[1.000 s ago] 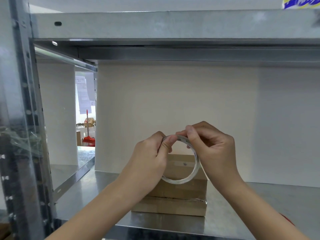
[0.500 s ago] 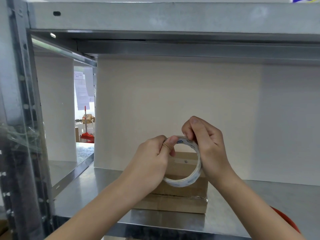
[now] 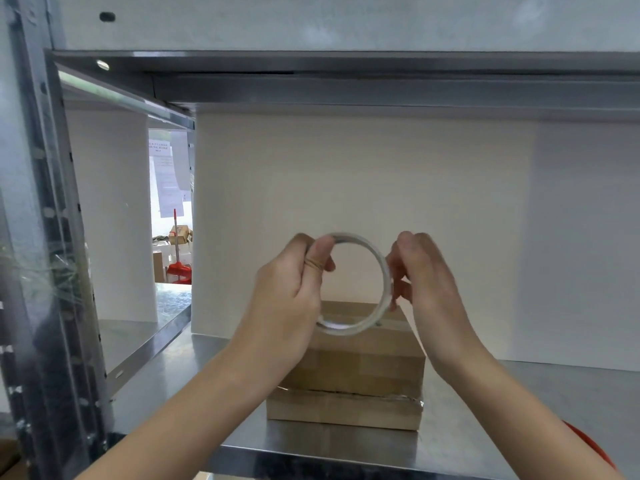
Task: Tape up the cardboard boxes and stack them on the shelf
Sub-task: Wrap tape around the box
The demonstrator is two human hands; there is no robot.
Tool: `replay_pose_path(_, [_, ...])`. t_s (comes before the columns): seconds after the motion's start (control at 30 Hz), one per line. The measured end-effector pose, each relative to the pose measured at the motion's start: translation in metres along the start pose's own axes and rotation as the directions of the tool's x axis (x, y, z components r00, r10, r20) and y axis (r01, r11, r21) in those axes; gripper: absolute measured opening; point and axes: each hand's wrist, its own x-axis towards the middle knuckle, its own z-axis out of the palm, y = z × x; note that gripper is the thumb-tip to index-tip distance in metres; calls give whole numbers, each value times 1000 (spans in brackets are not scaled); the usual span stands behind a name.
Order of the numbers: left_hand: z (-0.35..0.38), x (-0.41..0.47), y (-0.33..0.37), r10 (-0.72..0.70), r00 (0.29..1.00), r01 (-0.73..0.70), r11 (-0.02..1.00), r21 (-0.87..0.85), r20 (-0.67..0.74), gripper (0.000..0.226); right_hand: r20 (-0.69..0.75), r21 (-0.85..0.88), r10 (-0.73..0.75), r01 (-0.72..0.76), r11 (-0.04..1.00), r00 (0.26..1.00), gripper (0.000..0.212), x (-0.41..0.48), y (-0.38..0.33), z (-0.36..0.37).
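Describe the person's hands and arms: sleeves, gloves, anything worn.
Both forearms are bare to the frame's edge: no sleeves, gloves, watch or bracelet show. The left hand has what looks like a thin band round the thumb, though it may be a crease. The right hand is motion-blurred; no ring is visible on it.

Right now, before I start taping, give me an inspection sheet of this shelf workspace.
Surface: metal shelf, bearing two boxes.
Job's things: upper cardboard box stacked on lower cardboard box; tape roll held up in front of them.
Clutter: red curved thing at the near right edge, mostly cut off.
Hands: left hand grips the roll's upper left; right hand pinches its right rim, blurred.
Cables: nothing seen.
Surroundings: shelf upright at left with plastic wrap; papers on a far wall through the gap.
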Motion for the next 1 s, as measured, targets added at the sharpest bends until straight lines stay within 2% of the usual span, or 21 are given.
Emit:
replay_pose_path(0.07, [-1,5,-3,74,996,-73,997,36,-41,35,191,-87,68,-52,995,979,61,-4,-1,0])
replay_pose_path(0.1, [0,7,-8,101,994,-98,992,83,-37,33,253,-64,68,-53,997,965,61,-6,-2,0])
replay_pose_path(0.2, [-4,12,-18,155,988,-149,969,195,-16,30,262,98,15,-43,994,965,43,-6,-8,-6])
replay_pose_path(0.3, [-7,9,-13,182,983,-183,982,53,16,29,271,47,-73,63,997,960,45,-3,-1,-12])
replay_pose_path(0.4, [-6,10,-6,207,978,-208,978,35,23,26,287,-45,-112,130,990,951,37,-5,4,-9])
replay_pose_path(0.57, [-10,10,-4,174,985,-173,984,-39,6,16,303,-194,-140,205,959,942,24,-8,5,-9])
replay_pose_path(0.77, [-19,17,1,14,995,10,975,-223,103,9,372,-257,-149,256,932,916,40,-13,11,-13])
replay_pose_path(1.0, [-19,23,-5,-28,970,64,987,-146,242,5,395,-316,-152,289,904,906,33,-13,15,-13])
